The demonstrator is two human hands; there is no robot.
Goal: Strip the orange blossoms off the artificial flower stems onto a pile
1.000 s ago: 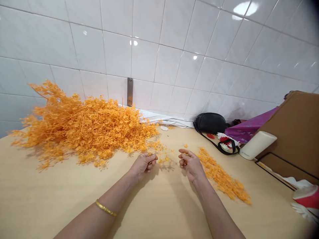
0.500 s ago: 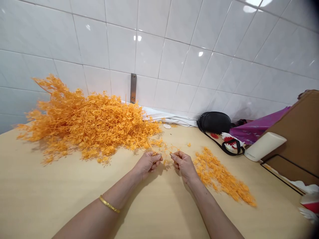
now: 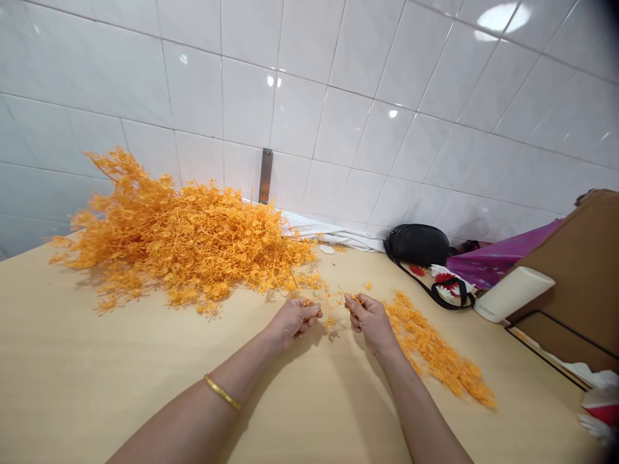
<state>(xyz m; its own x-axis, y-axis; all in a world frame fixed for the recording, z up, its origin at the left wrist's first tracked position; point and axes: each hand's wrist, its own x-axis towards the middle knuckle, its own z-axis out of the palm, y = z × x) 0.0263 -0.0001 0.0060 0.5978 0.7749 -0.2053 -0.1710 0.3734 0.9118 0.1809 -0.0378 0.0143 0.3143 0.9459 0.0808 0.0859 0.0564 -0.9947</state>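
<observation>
Between my two hands stretches a thin orange artificial flower sprig (image 3: 333, 298), held just above the table. My left hand (image 3: 296, 318) pinches its stem between thumb and fingers. On the other side, my right hand (image 3: 368, 319) grips a branch of the same sprig with closed fingertips. A large tangled heap of orange artificial flower sprigs (image 3: 193, 238) lies to the left, beyond my left hand. Right of my right hand is a smaller pile of loose orange flower pieces (image 3: 438, 348).
A black bag (image 3: 418, 245) with a strap stands near the tiled wall (image 3: 300, 122). On the right are a cream bottle (image 3: 515, 294), a cardboard box (image 3: 575, 270), purple plastic (image 3: 498, 254) and a black wire frame (image 3: 546, 357). White cloth (image 3: 333, 232) runs along the table's back.
The view has shifted slightly, so most things appear a little lower or further right. Both hands keep hold of the sprig, its branches now spread a little differently between them.
</observation>
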